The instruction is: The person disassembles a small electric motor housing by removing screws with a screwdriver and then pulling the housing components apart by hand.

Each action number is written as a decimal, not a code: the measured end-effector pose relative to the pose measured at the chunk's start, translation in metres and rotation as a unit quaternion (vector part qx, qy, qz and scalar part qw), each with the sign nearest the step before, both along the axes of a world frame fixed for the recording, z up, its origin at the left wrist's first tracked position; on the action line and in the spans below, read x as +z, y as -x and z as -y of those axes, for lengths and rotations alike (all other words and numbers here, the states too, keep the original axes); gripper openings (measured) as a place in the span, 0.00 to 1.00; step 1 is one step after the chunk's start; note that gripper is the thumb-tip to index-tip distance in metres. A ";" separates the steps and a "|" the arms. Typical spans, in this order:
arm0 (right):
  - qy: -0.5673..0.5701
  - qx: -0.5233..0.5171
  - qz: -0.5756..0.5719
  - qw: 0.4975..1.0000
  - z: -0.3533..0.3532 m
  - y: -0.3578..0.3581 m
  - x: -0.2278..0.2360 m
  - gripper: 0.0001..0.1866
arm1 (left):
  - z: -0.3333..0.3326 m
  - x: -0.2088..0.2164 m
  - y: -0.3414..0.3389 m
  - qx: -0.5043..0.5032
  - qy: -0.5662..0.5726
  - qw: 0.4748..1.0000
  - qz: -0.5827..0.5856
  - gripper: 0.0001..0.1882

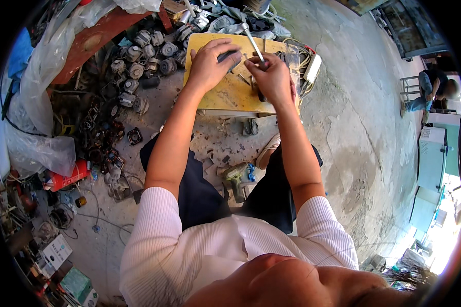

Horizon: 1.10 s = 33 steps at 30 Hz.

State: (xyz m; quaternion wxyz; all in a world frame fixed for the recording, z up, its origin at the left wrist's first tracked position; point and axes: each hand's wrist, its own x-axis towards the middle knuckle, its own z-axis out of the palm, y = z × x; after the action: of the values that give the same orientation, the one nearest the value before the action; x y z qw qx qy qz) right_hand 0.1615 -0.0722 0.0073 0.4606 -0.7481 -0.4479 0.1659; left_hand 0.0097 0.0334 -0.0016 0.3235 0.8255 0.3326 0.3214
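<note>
My left hand (210, 65) is over the left half of a worn yellow tabletop (215, 94). Its thumb and fingers close round a small dark piece (229, 55), mostly covered, whose kind I cannot make out. My right hand (273, 79), at the right half of the top, grips a tool with a long bright metal shaft (253, 42) and a dark handle. The shaft slants up to the far left and ends in a small metal head. Small screws or metal bits lie on the tabletop between my hands. A dark tool handle (262, 94) shows beneath my right hand.
Many small motors (135, 70) are heaped on the floor at the left. A green power drill (234, 180) stands between my legs. A white power strip (312, 69) with cables is right of the table. At the far right, another person (431, 89) sits bent forward.
</note>
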 end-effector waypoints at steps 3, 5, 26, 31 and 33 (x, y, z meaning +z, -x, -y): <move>0.114 -0.004 0.028 0.993 0.006 -0.025 0.010 0.16 | 0.002 -0.001 0.002 0.039 -0.033 0.998 -0.026 0.24; 0.191 0.004 0.061 0.980 0.008 -0.035 0.010 0.19 | 0.000 -0.007 0.003 0.032 -0.041 0.998 -0.023 0.27; -0.093 -0.005 -0.344 0.934 0.010 -0.044 0.004 0.15 | 0.037 -0.029 0.029 0.179 -0.092 0.971 -0.128 0.45; -0.052 0.032 -0.292 0.954 0.013 -0.053 0.009 0.16 | 0.028 -0.040 0.018 0.176 -0.088 0.979 -0.053 0.41; -0.027 0.036 -0.281 0.959 0.014 -0.053 0.015 0.16 | 0.025 -0.039 0.016 0.175 -0.078 0.981 -0.029 0.39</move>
State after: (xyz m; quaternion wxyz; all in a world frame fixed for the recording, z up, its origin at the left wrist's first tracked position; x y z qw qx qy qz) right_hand 0.2144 -0.0859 0.0219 0.5819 -0.6421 -0.3313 0.3732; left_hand -0.0060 0.0080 -0.0407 0.1874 0.7861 0.4552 0.3737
